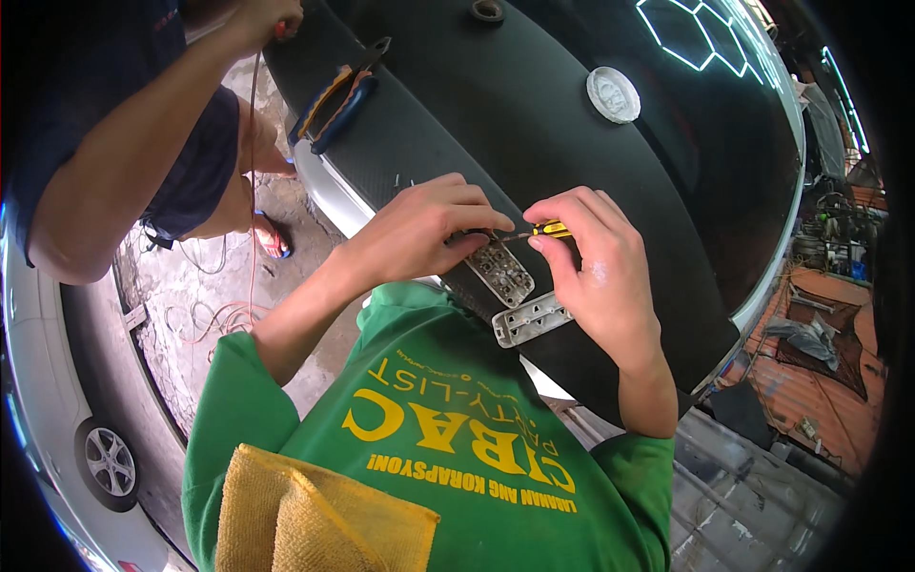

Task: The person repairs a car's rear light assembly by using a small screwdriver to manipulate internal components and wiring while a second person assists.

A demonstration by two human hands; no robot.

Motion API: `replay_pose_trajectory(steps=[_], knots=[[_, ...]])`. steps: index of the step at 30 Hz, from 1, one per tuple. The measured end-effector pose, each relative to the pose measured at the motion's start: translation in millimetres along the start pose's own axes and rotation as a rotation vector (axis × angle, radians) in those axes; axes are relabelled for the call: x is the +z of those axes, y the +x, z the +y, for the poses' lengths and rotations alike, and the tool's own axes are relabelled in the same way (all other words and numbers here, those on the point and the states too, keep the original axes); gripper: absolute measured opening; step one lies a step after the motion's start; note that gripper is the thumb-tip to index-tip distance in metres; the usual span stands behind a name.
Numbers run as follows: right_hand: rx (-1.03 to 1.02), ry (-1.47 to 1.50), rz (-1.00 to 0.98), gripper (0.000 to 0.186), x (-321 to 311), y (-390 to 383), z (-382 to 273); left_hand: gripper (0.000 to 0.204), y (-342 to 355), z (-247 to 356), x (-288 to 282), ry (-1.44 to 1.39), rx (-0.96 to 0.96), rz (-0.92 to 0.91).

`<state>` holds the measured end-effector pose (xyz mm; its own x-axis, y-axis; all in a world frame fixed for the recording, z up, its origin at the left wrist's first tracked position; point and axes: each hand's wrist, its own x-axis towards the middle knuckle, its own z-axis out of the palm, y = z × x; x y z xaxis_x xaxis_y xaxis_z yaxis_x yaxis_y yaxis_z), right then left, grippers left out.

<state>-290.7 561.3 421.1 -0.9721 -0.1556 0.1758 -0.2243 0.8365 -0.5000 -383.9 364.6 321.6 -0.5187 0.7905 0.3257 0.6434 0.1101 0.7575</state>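
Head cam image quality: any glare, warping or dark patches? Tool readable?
Head view: bright hexagonal light reflections glare on the dark glossy surface, upper right; head view: fisheye corners fall to black and the silver car curves along the left rim; head view: the yellow-and-black tool handle in the right hand reads clearly, but its tip is hard to make out.

Head-worn fisheye view, looking down, close

Free room between pliers (349,103) and white disc (613,94); metal casing (530,321) obstructs beside right hand (602,272).
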Motion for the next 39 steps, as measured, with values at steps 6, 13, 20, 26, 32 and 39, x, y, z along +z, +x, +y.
replay_pose_trajectory(steps=[6, 13, 20, 26, 32, 39], knots=[[0.021, 0.046, 0.029, 0.021, 1.4, -4.3, 2.9, 0.023, 8.3, 6.8, -8.6, 0.139, -0.011, -0.128], [0.002, 0.037, 0.028, 0.021, 2.1, -3.0, 2.6, 0.019, 12.2, 3.4, -15.0, 0.230, -0.005, -0.167], [-0.042, 0.023, 0.020, 0.024, 1.9, -4.3, 0.2, 0.017, 15.1, 0.9, -14.6, 0.184, 0.000, -0.182], [-0.171, -0.058, -0.055, 0.029, -0.3, 0.0, -1.4, 0.016, 14.1, 3.4, -15.5, 0.147, -0.063, -0.175], [-0.112, -0.204, -0.095, 0.041, 3.0, -0.6, -14.1, 0.016, 10.9, 3.6, -8.9, 0.134, -0.098, -0.137], [-0.315, 0.052, -0.156, 0.045, 0.6, 5.3, 0.1, 0.017, 8.1, 1.2, -6.4, 0.104, -0.132, -0.115]])
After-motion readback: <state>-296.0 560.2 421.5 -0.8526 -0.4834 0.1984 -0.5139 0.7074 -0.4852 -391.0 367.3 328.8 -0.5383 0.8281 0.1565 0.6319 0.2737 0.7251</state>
